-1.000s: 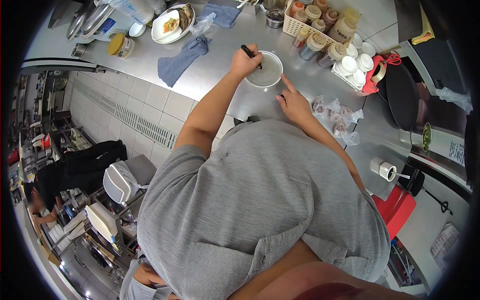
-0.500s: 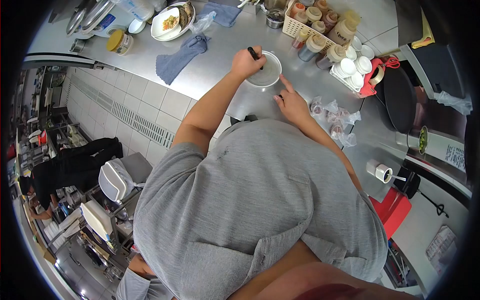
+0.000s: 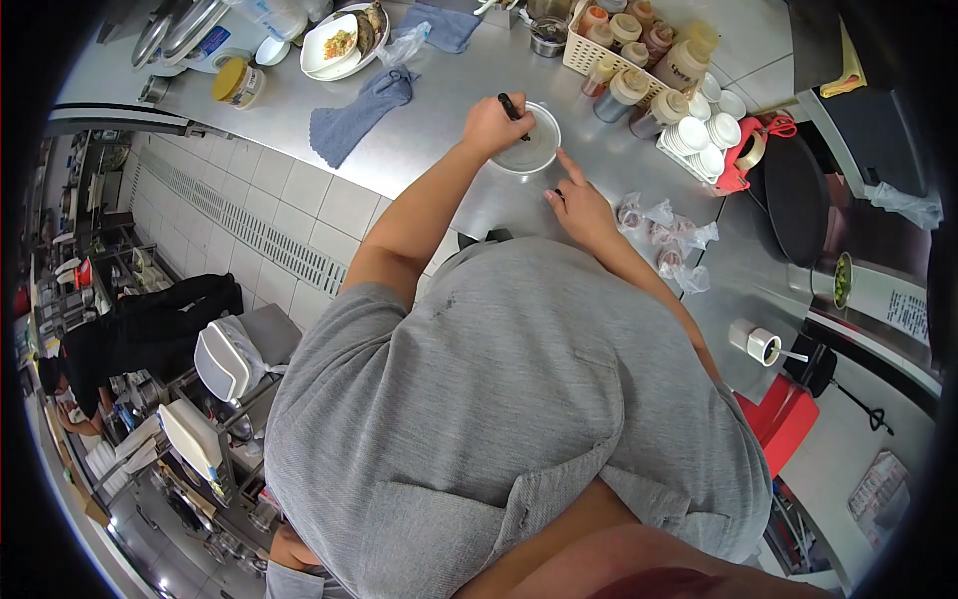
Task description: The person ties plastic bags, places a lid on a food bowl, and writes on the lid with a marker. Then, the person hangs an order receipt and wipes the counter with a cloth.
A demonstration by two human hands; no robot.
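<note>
Left fingers (image 3: 520, 124) pinch a black marker (image 3: 507, 103) slanted tip-down and rightward at the round container (image 3: 540, 150); right fingers' (image 3: 570, 165) hold unclear.

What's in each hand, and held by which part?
Left hand: a black marker, held around mid-barrel. Right hand: seemingly a small dark object; which part is gripped is too small to tell.

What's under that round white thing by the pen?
Metal counter shows around the round white thing; the spot directly underneath is covered, so nothing there can be seen.
</note>
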